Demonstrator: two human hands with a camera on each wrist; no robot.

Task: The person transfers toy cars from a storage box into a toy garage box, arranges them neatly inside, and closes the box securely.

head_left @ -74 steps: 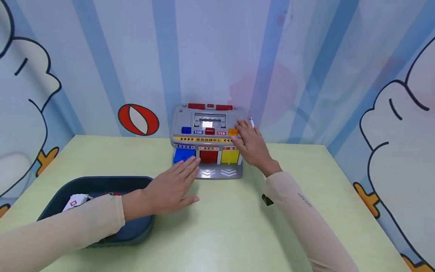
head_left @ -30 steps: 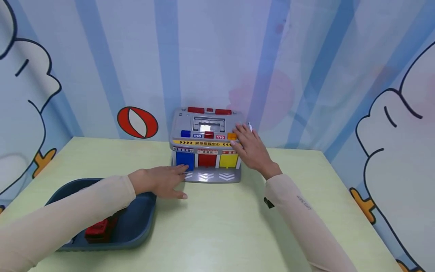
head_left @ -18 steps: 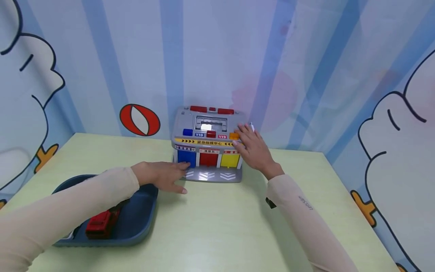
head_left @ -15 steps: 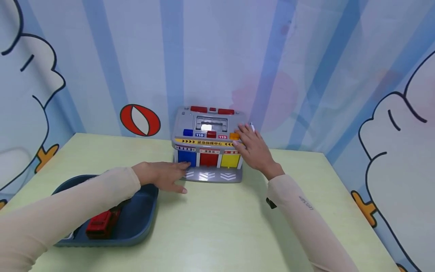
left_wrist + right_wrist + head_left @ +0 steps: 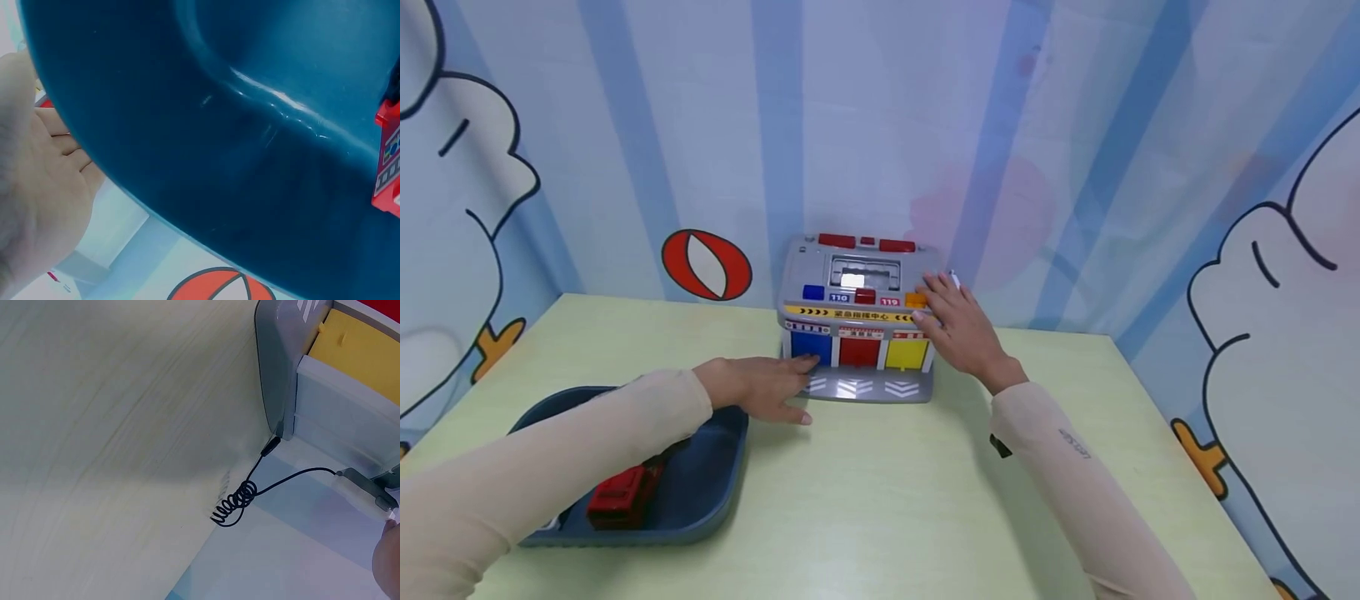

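Note:
A grey toy emergency station (image 5: pixel 808 260) stands at the back of the table, with blue, red and yellow garage doors along its front. My left hand (image 5: pixel 763 388) lies palm down before it, fingertips at the lower edge of the blue door (image 5: pixel 808 345), which hangs down flush. Its fingers are straight, and the left wrist view shows the palm (image 5: pixel 47 194) holding nothing. On the station's right top edge rests my right hand (image 5: pixel 964 333), fingers extended beside the orange button (image 5: pixel 914 299). The right wrist view catches the yellow door (image 5: pixel 359 356) and that side wall.
A dark blue tray (image 5: pixel 724 492) sits at the left under my left forearm. Inside is a red toy truck (image 5: pixel 623 497), partly covered by the sleeve. A coiled black cord (image 5: pixel 239 500) runs from the station's right side. Behind the table hangs a striped curtain (image 5: pixel 880 108).
The blue door, tilted outward at first, has swung down level with the front. My left hand moved down and left to its lower edge, then stayed. The right hand kept its place.

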